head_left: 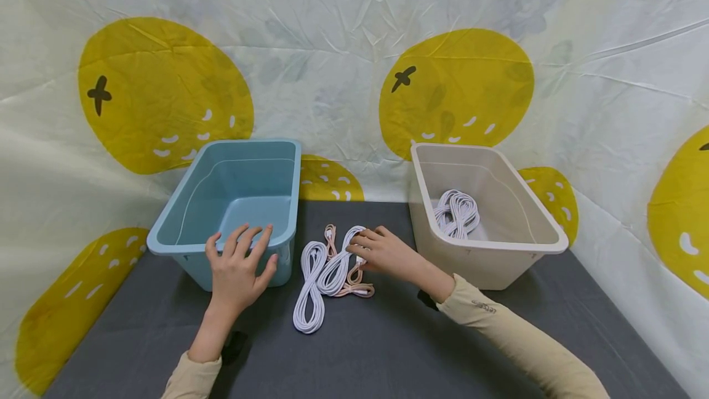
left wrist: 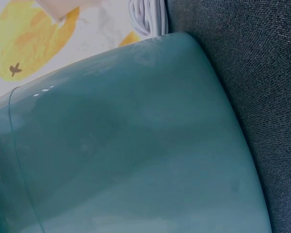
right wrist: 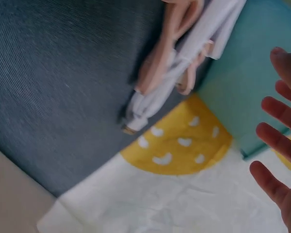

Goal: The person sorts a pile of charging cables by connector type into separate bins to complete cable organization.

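My left hand [head_left: 235, 270] is at the near rim of the blue bin [head_left: 166, 242], its fingers spread and overlapping the rim in the head view. My right hand [head_left: 390, 254] is just over the right side of a pile of bundled cables, with nothing between its fingers; the right wrist view shows the fingers [right wrist: 276, 141] spread and relaxed. Two white cable bundles [head_left: 309, 288] lie looped on the dark table. Pinkish cables [head_left: 354, 289] lie beside and partly beneath them, some hidden by the right hand. Only the bin's side wall [left wrist: 136, 136] fills most of the left wrist view.
A beige bin [head_left: 471, 266] stands at the right with a white cable bundle [head_left: 456, 214] inside. The inside of the blue bin shows a bare floor. Behind both bins hangs a white cloth [head_left: 332, 97] with yellow fruit shapes. Dark cloth [head_left: 354, 350] covers the table.
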Tool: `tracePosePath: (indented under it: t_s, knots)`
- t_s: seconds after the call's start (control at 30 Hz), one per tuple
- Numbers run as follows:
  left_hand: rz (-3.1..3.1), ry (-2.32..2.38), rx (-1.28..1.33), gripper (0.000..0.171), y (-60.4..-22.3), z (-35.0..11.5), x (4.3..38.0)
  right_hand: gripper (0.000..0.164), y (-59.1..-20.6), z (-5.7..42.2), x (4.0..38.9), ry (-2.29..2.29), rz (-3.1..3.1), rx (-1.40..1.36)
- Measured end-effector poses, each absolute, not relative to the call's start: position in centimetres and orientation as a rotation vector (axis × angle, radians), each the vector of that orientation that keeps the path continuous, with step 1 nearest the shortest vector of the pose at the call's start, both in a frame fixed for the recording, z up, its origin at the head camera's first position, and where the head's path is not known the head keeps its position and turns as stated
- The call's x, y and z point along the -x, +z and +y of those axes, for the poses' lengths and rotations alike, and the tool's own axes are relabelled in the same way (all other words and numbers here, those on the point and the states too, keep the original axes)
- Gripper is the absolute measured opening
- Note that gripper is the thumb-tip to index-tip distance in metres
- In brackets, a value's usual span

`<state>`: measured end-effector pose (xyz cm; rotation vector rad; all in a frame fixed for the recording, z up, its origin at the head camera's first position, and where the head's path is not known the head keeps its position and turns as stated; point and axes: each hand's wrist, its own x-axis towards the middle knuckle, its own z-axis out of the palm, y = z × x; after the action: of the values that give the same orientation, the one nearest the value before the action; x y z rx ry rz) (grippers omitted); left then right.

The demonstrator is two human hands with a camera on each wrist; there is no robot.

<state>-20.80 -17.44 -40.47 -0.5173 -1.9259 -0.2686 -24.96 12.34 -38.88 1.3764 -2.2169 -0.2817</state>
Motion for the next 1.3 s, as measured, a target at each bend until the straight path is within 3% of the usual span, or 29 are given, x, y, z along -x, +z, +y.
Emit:
tracePosePath:
  t_s: [1.3]
  knots:
    - [-1.933, -0.263, 0.504, 0.044, -40.6, -17.4, 20.8, 0.038, -43.6, 9.8, 28.2, -0.362, -2.365, -1.461]
